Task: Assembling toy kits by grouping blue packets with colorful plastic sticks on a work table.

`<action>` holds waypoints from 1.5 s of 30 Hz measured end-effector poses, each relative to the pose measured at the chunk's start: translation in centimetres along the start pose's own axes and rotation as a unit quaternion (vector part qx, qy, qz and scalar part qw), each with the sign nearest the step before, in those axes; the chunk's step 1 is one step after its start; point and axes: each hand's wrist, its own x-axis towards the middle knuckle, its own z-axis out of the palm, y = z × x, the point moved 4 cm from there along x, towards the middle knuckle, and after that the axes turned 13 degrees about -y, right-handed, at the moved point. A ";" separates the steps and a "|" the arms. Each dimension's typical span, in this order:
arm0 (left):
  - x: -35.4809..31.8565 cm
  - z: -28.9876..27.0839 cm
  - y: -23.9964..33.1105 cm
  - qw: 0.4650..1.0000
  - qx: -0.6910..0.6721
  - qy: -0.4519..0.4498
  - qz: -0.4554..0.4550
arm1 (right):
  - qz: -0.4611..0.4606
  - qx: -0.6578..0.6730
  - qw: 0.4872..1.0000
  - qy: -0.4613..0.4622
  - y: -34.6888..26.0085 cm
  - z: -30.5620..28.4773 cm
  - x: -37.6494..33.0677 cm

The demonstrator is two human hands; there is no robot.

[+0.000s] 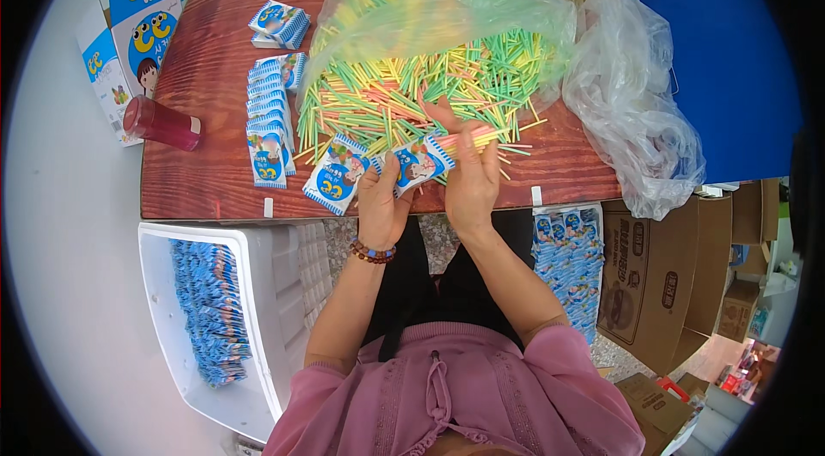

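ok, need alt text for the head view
Left hand pinches a blue-and-white packet while the right hand holds pink and yellow sticks at its end. Beyond them, a heap of coloured sticks lies on a red-brown table, with a row of packets at left.

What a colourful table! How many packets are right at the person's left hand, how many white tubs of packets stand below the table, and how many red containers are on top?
Packets at the left hand: 2
White tubs: 2
Red container: 1
Total: 5
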 end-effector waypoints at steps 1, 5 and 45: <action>0.0 0.2 0.0 1.000 -0.005 0.000 0.005 | 0.028 -0.054 0.998 -0.034 0.4 0.1 -0.2; 0.4 -0.4 -0.5 0.999 -0.030 -0.017 0.019 | 0.072 -0.039 0.994 -0.073 -0.4 0.7 0.0; 0.3 -2.5 -0.1 0.995 -0.079 -0.048 0.028 | 0.080 -0.747 0.533 -0.389 -2.4 -9.0 4.3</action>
